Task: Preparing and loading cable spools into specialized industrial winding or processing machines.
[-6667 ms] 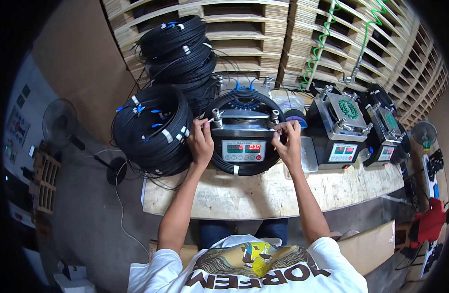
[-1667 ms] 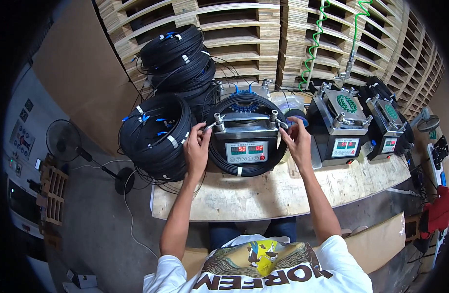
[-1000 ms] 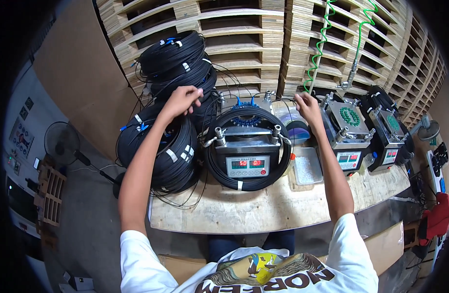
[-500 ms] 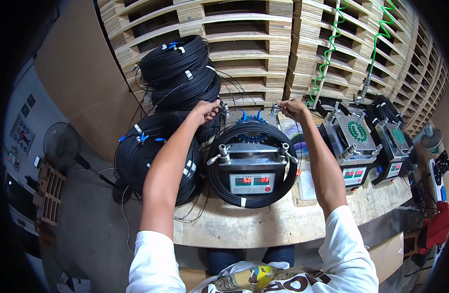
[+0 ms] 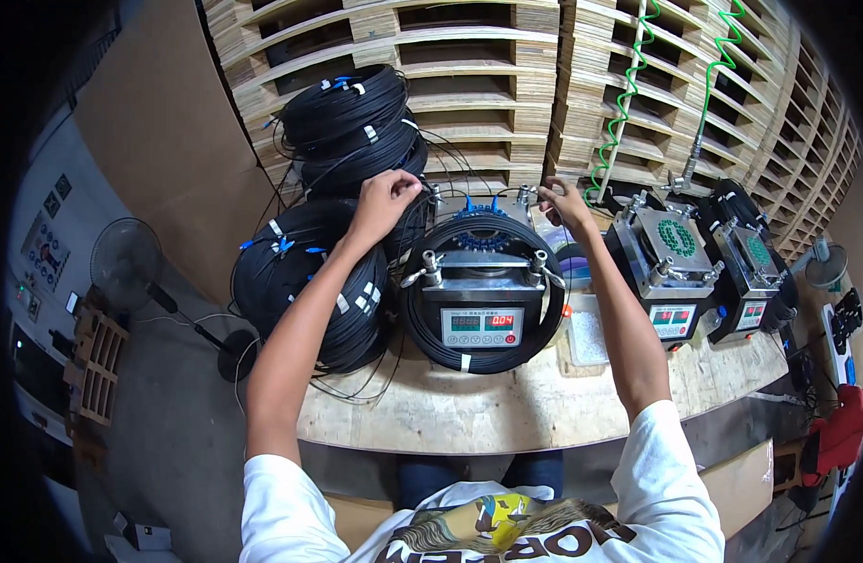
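A black polishing-type machine (image 5: 483,324) with a lit red digital display stands in front of me. A large coil of black cable (image 5: 422,338) hangs around it. Blue connectors (image 5: 470,205) stand up from its top plate, their thin cables running backward. My left hand (image 5: 386,202) is beside the rear left clamp post (image 5: 436,195), fingers loosely bent, with no object visible in them. Beside the rear right post (image 5: 523,194), my right hand (image 5: 567,205) has its fingers apart. Two front clamp posts (image 5: 431,269) carry side levers.
Stacked black cable coils (image 5: 342,122) with blue ends rise at the left behind another coil pile (image 5: 310,281). Two similar machines (image 5: 671,253) stand right on the wooden table (image 5: 431,413). Green coiled air hoses (image 5: 619,117) hang before the pallets (image 5: 460,56). A fan (image 5: 127,258) is far left.
My left fingers have loosened from their bunched shape by the rear left post. My right hand has drawn slightly away from the rear right post. The machine's display reading has changed.
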Available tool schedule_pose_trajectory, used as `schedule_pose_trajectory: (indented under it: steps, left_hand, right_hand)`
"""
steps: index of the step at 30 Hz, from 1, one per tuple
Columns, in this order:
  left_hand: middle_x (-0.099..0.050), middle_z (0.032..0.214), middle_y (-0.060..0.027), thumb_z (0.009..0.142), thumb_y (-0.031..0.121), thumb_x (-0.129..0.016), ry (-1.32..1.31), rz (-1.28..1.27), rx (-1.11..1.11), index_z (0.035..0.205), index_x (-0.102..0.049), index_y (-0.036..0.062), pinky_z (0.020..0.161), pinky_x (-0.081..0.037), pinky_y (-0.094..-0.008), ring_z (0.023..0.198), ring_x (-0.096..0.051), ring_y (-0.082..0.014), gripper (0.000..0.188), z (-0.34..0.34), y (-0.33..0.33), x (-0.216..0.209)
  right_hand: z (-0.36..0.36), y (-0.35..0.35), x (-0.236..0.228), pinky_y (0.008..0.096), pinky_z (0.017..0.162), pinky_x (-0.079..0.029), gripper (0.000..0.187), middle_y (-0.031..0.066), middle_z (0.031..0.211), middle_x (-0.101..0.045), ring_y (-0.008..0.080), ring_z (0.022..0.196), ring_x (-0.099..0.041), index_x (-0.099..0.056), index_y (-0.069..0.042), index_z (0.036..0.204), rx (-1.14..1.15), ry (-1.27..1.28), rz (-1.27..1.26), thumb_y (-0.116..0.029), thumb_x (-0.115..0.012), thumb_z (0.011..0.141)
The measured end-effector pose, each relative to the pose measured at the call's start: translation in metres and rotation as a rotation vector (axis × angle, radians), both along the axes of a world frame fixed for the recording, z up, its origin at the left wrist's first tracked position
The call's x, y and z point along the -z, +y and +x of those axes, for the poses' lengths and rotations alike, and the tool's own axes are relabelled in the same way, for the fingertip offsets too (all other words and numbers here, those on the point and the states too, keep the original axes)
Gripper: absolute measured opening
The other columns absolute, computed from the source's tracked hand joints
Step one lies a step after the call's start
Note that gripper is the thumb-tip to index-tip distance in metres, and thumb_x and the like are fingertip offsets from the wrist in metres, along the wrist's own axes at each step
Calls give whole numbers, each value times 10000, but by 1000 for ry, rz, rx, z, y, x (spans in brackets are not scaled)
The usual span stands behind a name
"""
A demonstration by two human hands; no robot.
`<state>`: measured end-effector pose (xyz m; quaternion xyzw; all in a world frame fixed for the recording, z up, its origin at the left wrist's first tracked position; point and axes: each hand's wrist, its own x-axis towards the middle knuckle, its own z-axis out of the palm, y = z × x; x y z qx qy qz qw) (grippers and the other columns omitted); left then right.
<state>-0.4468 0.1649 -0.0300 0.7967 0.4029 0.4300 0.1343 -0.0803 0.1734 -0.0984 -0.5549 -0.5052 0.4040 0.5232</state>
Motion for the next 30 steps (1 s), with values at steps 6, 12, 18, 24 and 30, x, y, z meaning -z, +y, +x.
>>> schedule_pose_trajectory:
  steps: [6, 12, 18, 24, 30]
  left_hand:
    - [-686, 875, -59, 864, 167, -696, 579, 368, 93, 972, -749, 67, 854, -434, -373, 938, -572, -244, 156, -10, -49, -15]
    - [-683, 895, -85, 849, 113, -704, 662, 369, 13, 969, -748, 44, 850, -450, -368, 932, -572, -258, 146, 7, -58, -7]
    - [-725, 944, -154, 872, 106, -680, 562, -20, -3, 1023, -745, 65, 825, -542, -433, 929, -684, -339, 170, 1, -56, -3]
    - [-707, 1093, -164, 907, 115, -646, 704, -173, -62, 1182, -696, 111, 883, -542, -468, 1015, -669, -370, 279, 9, -72, -16]
    - [-690, 1122, -190, 947, 142, -585, 743, -166, -173, 1266, -636, 105, 911, -523, -502, 1076, -643, -384, 325, 8, -77, -3]
  right_hand:
    - [2, -19, -10, 252, 403, -368, 304, 28, 634, -606, 76, 466, -499, -594, -44, 1220, 195, -71, 225, -88, -633, 922]
    - [7, -37, -4, 251, 443, -388, 255, 39, 676, -631, 80, 513, -528, -625, -38, 1175, 195, -91, 330, -90, -627, 926]
    - [-15, -59, -2, 255, 483, -399, 211, 29, 667, -610, 82, 550, -524, -646, -20, 1140, 223, 3, 316, -127, -614, 961]
    - [-21, -73, 4, 311, 582, -468, 288, 73, 718, -641, 143, 620, -574, -648, -2, 1124, 379, -225, 470, -251, -603, 988]
    - [-12, -101, 34, 292, 562, -442, 350, 58, 705, -628, 123, 607, -554, -658, -4, 1112, 260, -228, 382, -327, -588, 1000]
